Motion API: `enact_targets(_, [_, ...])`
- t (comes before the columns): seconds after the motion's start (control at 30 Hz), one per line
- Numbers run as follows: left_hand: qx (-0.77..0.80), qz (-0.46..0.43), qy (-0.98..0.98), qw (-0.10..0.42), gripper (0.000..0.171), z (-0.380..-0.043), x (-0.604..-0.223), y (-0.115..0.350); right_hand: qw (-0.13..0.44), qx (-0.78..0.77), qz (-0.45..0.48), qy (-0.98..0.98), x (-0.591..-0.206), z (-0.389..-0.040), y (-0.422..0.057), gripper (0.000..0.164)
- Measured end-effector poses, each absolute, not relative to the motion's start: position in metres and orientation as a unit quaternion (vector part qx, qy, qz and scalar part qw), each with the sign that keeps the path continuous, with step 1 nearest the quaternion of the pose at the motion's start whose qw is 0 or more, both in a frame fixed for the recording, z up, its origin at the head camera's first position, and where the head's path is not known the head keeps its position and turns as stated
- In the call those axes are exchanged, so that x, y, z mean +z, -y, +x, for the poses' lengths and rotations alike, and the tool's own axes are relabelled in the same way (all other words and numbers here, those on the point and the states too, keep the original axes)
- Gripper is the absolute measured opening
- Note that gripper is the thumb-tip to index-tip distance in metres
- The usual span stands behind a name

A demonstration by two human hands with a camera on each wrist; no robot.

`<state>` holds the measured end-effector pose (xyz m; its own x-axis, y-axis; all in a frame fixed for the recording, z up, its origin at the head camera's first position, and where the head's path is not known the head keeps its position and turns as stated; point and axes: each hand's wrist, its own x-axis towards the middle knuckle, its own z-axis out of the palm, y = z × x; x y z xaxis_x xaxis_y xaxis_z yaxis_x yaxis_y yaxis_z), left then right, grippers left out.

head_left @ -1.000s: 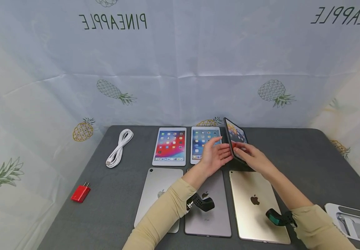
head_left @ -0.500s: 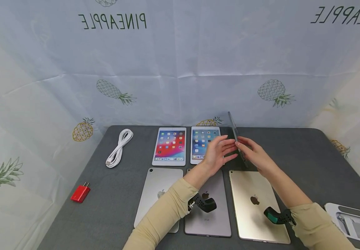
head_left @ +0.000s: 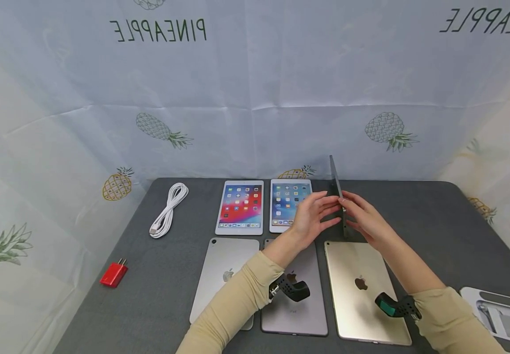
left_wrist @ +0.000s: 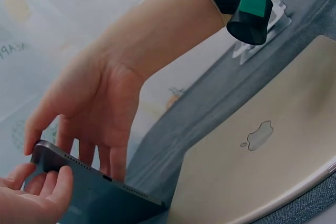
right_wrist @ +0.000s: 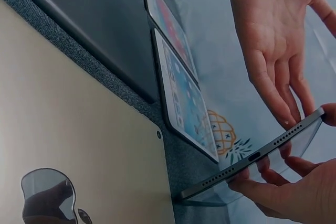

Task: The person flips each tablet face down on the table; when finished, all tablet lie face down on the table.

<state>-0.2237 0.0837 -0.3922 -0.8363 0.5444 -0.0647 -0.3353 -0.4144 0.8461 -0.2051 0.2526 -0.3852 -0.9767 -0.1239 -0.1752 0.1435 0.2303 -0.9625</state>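
A thin dark tablet [head_left: 335, 174] stands nearly edge-on to the head camera, between my two hands. My right hand [head_left: 368, 219] holds it from the right; in the right wrist view its thumb is at the corner of the tablet [right_wrist: 255, 156] and its fingers lie along the face. My left hand [head_left: 312, 216] touches the other side with extended fingers, its thumb apart in the right wrist view. A short edge with a port and speaker holes faces the wrist cameras. Below lies a gold tablet [head_left: 370, 305], back up.
Two white tablets [head_left: 239, 226] [head_left: 281, 227] with lit screens lie at the back. A silver tablet [head_left: 219, 260] and a grey tablet [head_left: 296, 314] lie face down in front. A white cable [head_left: 168, 209], a red charger [head_left: 114, 274] and a white stand [head_left: 502, 314] are on the dark table [head_left: 436, 236].
The held tablet has turned from showing its lit screen to nearly edge-on, shifting slightly right. Both hands have followed it to the right. The other things stay put.
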Motion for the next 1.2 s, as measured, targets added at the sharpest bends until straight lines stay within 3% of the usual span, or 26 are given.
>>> enact_targets(0.7, [0.832, 0.11, -0.464, 0.284, 0.061, -0.224, -0.398, -0.091, 0.114, -0.631, 0.021, -0.767, -0.386, -0.205, -0.266, 0.081])
enact_targets(1.2, [0.819, 0.105, -0.471, 0.309, 0.061, -0.225, -0.41, -0.094, 0.081, -0.647, 0.014, -0.758, -0.385, -0.203, -0.273, 0.075])
